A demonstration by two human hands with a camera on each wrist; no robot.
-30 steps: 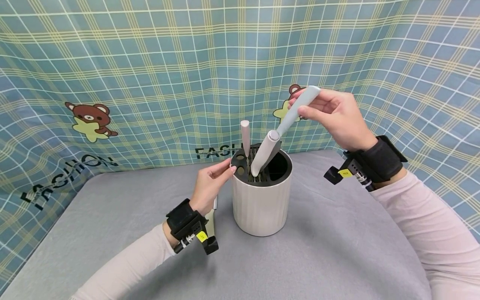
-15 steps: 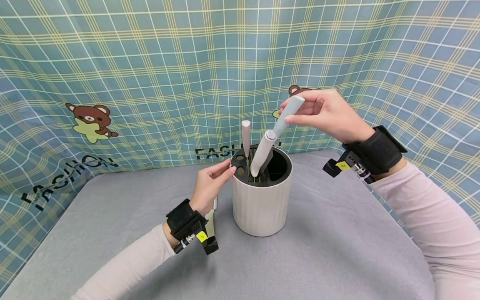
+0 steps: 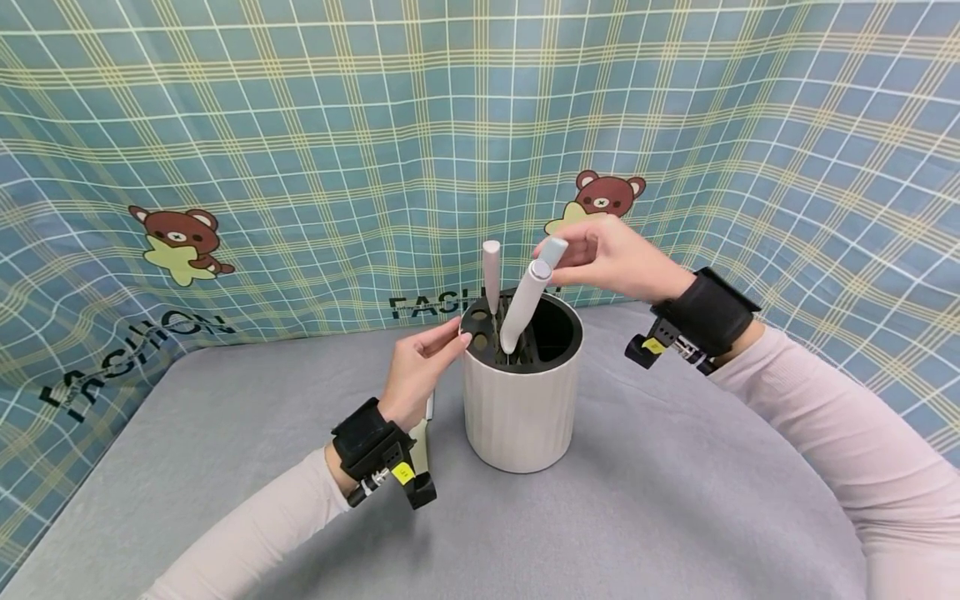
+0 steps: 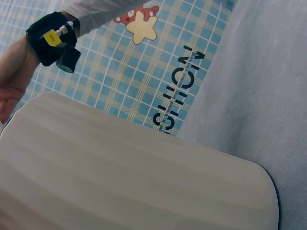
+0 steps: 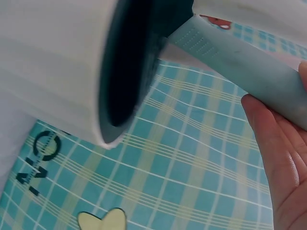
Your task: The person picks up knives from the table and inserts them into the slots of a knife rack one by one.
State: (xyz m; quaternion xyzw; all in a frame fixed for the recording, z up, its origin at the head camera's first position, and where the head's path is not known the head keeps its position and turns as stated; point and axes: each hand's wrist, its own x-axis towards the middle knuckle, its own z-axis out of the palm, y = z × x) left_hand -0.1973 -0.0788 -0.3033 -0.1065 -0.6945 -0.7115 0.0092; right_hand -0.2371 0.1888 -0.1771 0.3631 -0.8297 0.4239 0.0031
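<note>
A white ribbed knife holder [image 3: 520, 417] with a black slotted top stands on the grey cloth. My left hand [image 3: 415, 372] pinches its left rim between thumb and fingers. Behind a thick white-handled knife [image 3: 525, 308] in the slots, my right hand [image 3: 611, 260] grips a knife with a light blue handle [image 3: 553, 251]. In the right wrist view that blue handle [image 5: 235, 62] slants down to the black top, its blade hidden. A slimmer pale handle [image 3: 491, 271] stands upright at the back. The holder's side [image 4: 144, 177] fills the lower left wrist view.
A pale flat object [image 3: 421, 446] lies on the grey cloth [image 3: 622, 517], partly behind my left wrist. Two round holes [image 3: 479, 340] and a large open compartment [image 3: 558, 329] flank the slots. A checked curtain [image 3: 337, 167] hangs behind and at the sides.
My right hand has moved down and left with the blue-handled knife, whose handle now sits lower, behind the white one. The left hand stays at the rim.
</note>
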